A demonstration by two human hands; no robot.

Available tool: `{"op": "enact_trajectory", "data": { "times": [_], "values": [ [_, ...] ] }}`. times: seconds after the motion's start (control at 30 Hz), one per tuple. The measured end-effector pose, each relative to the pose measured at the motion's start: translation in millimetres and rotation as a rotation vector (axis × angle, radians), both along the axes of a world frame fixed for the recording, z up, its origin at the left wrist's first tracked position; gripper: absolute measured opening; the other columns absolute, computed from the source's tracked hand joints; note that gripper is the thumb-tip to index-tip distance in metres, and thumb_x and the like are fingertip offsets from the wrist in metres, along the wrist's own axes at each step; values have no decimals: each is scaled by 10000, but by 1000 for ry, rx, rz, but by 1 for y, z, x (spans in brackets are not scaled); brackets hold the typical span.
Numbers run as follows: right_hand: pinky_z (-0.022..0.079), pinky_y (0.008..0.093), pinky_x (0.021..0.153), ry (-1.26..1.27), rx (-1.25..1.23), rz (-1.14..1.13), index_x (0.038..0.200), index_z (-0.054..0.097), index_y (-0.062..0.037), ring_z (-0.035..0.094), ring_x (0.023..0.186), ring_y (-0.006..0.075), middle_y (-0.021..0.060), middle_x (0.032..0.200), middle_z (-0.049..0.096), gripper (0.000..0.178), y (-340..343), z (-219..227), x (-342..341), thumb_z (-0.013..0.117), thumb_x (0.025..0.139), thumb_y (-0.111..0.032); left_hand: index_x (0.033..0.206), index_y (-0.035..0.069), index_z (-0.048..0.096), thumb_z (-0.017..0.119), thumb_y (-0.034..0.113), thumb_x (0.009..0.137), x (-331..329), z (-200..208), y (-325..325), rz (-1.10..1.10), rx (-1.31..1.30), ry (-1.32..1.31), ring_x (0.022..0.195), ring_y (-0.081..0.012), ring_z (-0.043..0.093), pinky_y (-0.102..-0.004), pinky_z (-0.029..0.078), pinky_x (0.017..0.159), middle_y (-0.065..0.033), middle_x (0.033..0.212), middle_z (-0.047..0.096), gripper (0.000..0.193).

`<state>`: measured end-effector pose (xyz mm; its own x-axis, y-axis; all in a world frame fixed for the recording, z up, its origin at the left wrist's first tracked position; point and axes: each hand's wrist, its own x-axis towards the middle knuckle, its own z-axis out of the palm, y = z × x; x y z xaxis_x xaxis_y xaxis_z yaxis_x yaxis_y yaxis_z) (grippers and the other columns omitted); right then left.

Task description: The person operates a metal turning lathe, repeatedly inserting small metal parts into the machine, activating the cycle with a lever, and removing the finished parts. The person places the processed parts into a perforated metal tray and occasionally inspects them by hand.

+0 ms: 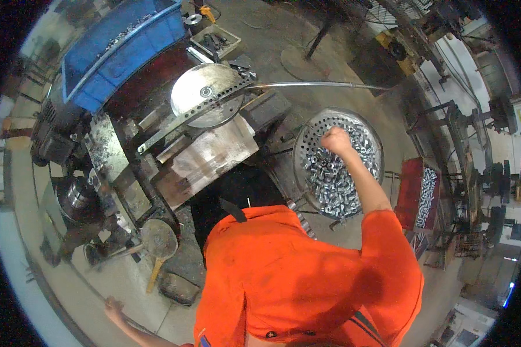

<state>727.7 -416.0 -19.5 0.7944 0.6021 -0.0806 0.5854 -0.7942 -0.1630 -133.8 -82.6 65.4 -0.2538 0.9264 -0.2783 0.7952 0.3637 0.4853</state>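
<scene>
My right hand is over the far part of a round metal bowl with a perforated rim, its fingers curled closed. Whatever they hold, if anything, is hidden. Many small, shiny cylindrical metal pieces are heaped in the bowl just below the hand and forearm. Far out at the lower left is my left hand, small in the picture, with its fingers seeming apart and nothing visible in them. It is close to a thin dark bar or edge along the floor.
Ahead stands a metal bench with a round steel disc and a perforated bar across it. A blue bin sits far left; a red bin of metal pieces is at right. A round wooden-handled pan lies left.
</scene>
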Motion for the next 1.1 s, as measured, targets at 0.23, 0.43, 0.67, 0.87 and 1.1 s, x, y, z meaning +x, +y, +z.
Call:
{"op": "enact_trajectory", "data": {
  "times": [0.23,0.43,0.67,0.87,1.1],
  "values": [
    [439,342,784,368,590,403,767,694,-118,552,904,294,133,951,587,212,59,70,-60,651,567,-173,1191,-21,480,535,184,846,211,135,-35,-314,435,-314,918,-189,570,-323,424,810,-111,960,614,405],
    [397,312,810,696,830,975,822,692,-98,513,948,245,116,1017,543,386,183,158,-198,535,478,-24,976,-15,585,402,351,908,411,117,-42,-673,10,-874,765,-166,607,-291,452,722,-96,771,641,415],
    [428,302,743,610,990,1173,808,692,-96,527,896,239,130,1016,551,408,217,187,-262,512,468,41,892,-11,554,397,356,916,450,85,-69,-474,-427,-1814,633,-198,605,-299,495,605,-95,711,602,400],
    [414,401,779,356,775,1326,792,628,-64,485,893,341,185,1019,510,300,219,205,-282,560,523,-178,784,1,591,545,317,859,426,90,-60,-547,131,-1139,520,-86,522,-222,416,472,-29,617,567,328],
    [424,389,764,302,405,1596,753,644,-74,518,868,296,129,962,566,257,259,216,-298,605,546,-220,826,-3,609,616,263,781,374,121,-40,-880,322,-437,547,-183,562,-297,440,524,-132,641,588,270]
  ]
}}
